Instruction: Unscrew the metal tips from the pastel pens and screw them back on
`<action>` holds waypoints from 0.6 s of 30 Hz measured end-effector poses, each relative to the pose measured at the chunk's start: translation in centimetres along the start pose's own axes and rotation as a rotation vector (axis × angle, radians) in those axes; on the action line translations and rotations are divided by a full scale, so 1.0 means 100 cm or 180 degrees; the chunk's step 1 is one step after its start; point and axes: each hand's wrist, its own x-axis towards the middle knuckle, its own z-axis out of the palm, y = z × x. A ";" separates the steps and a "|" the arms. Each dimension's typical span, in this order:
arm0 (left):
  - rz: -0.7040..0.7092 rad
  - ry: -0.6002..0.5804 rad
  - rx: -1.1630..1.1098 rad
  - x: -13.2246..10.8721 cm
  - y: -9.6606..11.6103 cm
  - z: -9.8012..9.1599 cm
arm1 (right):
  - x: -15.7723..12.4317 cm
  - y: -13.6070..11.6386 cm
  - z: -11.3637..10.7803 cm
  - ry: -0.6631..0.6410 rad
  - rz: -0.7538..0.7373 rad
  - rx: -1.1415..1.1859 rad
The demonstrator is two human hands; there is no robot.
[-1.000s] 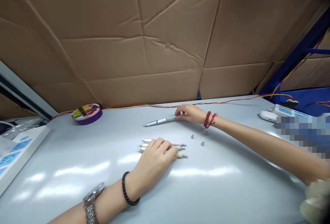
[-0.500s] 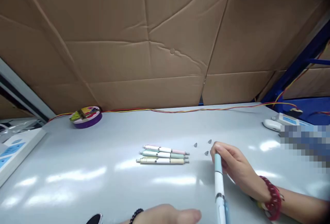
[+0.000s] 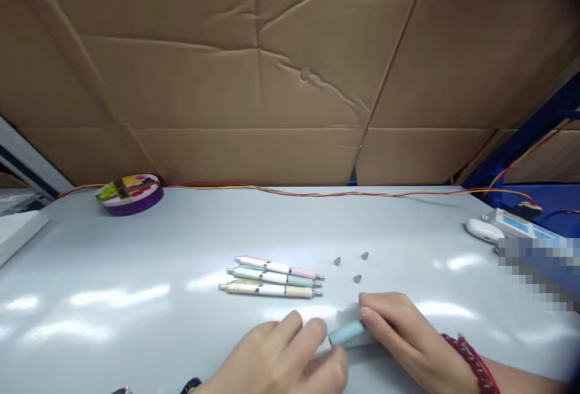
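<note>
Your left hand (image 3: 276, 358) hides one end of the slim blue-and-white pen (image 3: 347, 333); your right hand (image 3: 410, 339) hides the other. The bottom edge cuts your black beaded bracelet (image 3: 191, 385).

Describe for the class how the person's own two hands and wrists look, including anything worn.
Both hands are bare, without gloves. The left hand has a black, knobbly bracelet at the wrist, partly cropped by the frame. The right hand has dark red, braided-looking wristwear at its wrist. No sleeve shows on either arm.
</note>
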 end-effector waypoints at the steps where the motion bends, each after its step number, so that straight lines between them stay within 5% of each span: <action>1: -0.0105 -0.0118 -0.0056 0.000 -0.002 0.000 | 0.001 0.002 0.000 -0.0039 -0.0037 -0.0047; 6: -0.0653 -0.0997 -0.1224 0.002 -0.009 -0.007 | 0.004 0.009 -0.004 -0.0082 -0.0260 0.0118; 11: -0.1036 -0.1039 -0.2061 0.007 -0.012 -0.017 | 0.005 0.009 -0.009 -0.0253 -0.0054 0.0382; 18: -0.0820 -0.1417 -0.2235 0.012 -0.016 -0.013 | 0.003 0.012 -0.005 -0.0469 -0.0552 0.0081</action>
